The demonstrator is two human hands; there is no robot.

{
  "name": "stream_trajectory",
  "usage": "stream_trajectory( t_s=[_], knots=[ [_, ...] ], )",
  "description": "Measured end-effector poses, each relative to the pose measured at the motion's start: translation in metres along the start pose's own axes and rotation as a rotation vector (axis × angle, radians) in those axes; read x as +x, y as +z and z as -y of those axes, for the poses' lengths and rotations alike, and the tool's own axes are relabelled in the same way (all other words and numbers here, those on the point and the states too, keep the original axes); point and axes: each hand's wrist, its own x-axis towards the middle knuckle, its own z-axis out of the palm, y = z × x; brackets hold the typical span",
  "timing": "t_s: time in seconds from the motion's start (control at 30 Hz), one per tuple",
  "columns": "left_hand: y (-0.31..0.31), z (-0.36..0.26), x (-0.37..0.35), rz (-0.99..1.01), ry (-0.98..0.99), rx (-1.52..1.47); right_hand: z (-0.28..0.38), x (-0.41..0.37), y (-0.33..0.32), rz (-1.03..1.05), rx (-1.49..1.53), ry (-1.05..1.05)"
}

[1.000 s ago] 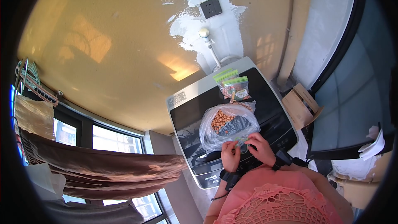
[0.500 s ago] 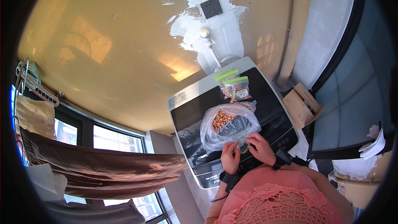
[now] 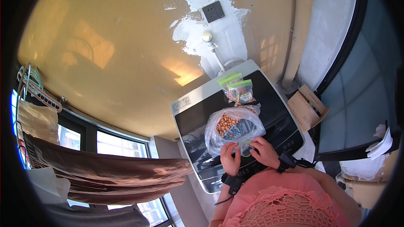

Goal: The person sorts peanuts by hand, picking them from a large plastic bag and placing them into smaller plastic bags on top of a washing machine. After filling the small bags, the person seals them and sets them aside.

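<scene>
The washing machine (image 3: 275, 126) seemingly reads "MEL…" up front.

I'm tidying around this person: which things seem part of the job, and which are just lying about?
Likely in the job:
nuts in the big plastic bag
green-edged plastic between left hand and right hand
filled zip bags
washing machine, as worktop

Likely just about:
cardboard box
brown cloth, hanging

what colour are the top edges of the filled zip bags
The filled zip bags have bright green top edges, clearest in the head view.
</scene>
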Motion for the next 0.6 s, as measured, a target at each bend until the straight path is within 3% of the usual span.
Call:
stream_trajectory(
  t_s=[0.33,0.6],
  knots=[
    [0.013,0.058,0.049,0.029,0.091,0.143,-0.004,-0.001,0.001,0.008,-0.017,-0.02],
    [0.024,0.065,0.059,0.078,0.097,0.381,-0.009,-0.003,0.005,0.008,-0.023,-0.021]
  ],
)
